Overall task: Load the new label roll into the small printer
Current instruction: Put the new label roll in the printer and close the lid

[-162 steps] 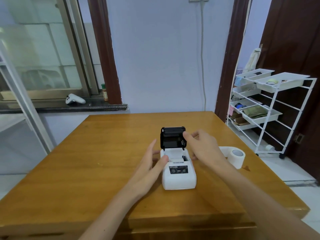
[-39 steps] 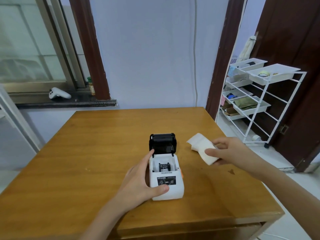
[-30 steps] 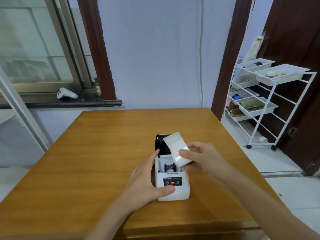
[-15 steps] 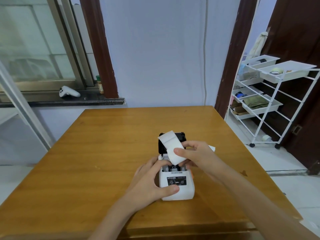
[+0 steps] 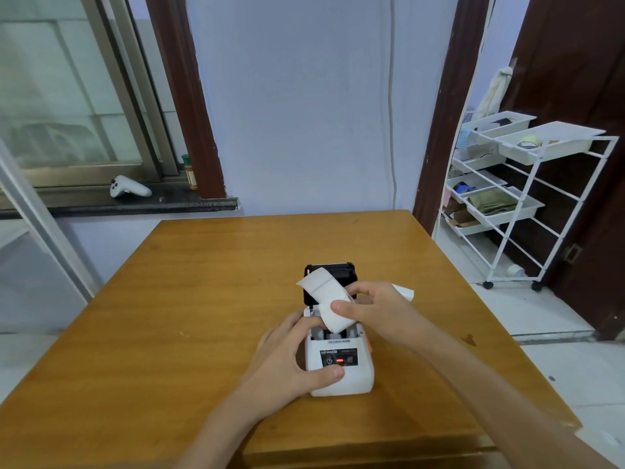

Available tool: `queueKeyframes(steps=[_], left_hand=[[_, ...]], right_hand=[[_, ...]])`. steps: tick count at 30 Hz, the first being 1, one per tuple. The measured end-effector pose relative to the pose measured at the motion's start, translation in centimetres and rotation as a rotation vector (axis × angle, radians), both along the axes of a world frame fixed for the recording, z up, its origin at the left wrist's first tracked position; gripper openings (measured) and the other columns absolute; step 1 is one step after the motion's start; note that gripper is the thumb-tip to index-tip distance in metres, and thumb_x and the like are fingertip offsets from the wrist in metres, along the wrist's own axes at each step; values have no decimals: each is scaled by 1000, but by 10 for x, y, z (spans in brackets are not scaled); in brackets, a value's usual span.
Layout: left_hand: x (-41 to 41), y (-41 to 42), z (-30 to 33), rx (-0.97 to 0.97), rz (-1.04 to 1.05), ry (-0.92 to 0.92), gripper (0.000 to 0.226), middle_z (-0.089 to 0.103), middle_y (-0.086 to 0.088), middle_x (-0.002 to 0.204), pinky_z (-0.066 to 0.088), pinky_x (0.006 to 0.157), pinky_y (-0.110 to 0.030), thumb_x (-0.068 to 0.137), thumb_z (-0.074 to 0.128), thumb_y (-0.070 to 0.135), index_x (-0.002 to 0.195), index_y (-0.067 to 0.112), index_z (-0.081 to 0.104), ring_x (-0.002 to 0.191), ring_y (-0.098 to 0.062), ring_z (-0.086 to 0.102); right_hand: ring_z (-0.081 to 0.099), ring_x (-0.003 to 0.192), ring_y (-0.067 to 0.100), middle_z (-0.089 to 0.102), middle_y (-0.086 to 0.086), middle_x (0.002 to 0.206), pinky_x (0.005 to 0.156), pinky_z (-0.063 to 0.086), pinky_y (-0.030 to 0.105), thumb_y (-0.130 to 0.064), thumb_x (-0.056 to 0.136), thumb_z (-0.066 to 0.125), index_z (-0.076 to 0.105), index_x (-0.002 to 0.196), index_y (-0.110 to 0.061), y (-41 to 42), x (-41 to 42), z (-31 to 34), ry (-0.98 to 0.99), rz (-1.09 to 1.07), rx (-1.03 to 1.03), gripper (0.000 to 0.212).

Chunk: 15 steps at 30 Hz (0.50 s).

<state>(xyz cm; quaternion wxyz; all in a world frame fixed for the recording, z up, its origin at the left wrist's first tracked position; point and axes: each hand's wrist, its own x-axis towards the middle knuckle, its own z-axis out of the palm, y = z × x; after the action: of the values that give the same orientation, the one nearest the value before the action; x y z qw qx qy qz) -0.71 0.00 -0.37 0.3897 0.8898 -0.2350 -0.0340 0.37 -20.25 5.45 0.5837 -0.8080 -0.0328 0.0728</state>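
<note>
The small white printer [image 5: 351, 379] stands on the wooden table [image 5: 189, 299] with its black lid [image 5: 341, 270] tipped open at the back and a red light on its front panel. My left hand [image 5: 287, 358] grips the printer's left side, thumb on its front. My right hand [image 5: 378, 311] holds the white label roll [image 5: 329, 304] right over the open compartment, with a loose strip of labels curling up and left in front of the lid. The roll's lower end reaches into the compartment; how deep it sits is hidden.
A white object [image 5: 404, 292] lies on the table behind my right hand. A white wire rack [image 5: 527, 204] with trays stands on the floor to the right. A white game controller [image 5: 130, 189] rests on the window sill at the back left.
My right hand picked the label roll up from the table's right side, carried it left over the printer and lowered it toward the open compartment. My left hand stayed on the printer.
</note>
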Motion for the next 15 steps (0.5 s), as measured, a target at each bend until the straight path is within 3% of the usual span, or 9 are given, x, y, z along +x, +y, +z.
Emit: queueKeyframes(steps=[3, 8, 15], left_hand=[[0, 1, -1, -1, 1, 2, 67, 45, 30, 134, 36, 110, -48, 66, 61, 83, 126, 58, 44, 128, -6, 47], [-1, 1, 1, 13, 0, 6, 67, 41, 30, 140, 31, 114, -46, 65, 59, 85, 125, 62, 40, 131, -3, 41], [-2, 1, 2, 34, 5, 24, 64, 37, 34, 139, 26, 116, -41, 66, 60, 79, 124, 65, 37, 131, 0, 36]], right_hand=[[74, 75, 12, 79, 4, 86, 70, 57, 27, -29, 84, 74, 70, 99, -15, -1, 0, -2, -7, -6, -3, 21], [75, 85, 23, 79, 8, 92, 79, 58, 37, -31, 83, 74, 70, 101, -14, -4, -1, -6, -26, 1, -29, 26], [74, 82, 25, 78, 13, 91, 81, 57, 43, -28, 80, 77, 70, 95, -11, -2, 6, -4, -36, -7, -5, 24]])
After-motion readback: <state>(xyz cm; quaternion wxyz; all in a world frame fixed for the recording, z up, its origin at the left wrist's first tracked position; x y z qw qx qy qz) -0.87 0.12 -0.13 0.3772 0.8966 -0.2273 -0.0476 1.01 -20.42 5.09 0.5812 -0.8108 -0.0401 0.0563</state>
